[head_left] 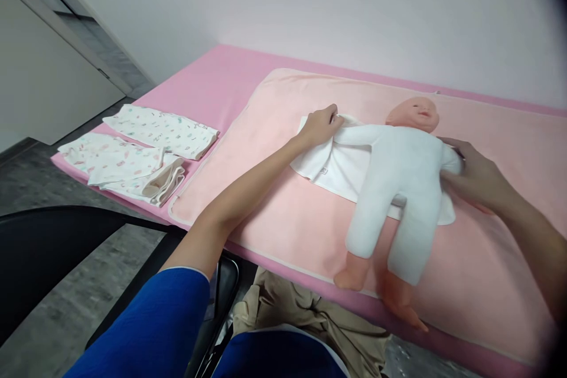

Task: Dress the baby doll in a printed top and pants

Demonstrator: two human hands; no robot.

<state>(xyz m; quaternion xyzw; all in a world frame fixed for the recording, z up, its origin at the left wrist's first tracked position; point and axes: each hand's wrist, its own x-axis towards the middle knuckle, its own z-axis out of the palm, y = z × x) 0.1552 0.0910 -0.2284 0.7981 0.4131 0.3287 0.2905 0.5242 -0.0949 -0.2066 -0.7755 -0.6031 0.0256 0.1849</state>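
A baby doll (405,162) with a white cloth body lies on its back, its feet towards me. Under it a white baby garment (310,162) is spread out, creased on the left side. My left hand (322,127) is closed on the garment's upper left part, at the end of the doll's outstretched arm; the doll's hand there is hidden. On the other side, my right hand (478,174) wraps round the doll's bent arm, thumb below and fingers above. Part of the garment shows below my right hand.
A light pink blanket (266,212) covers much of the pink padded table (190,85). Patterned baby clothes (163,130) lie folded at the table's left end. A white wall (354,18) stands behind. Black chair parts (57,248) are at lower left.
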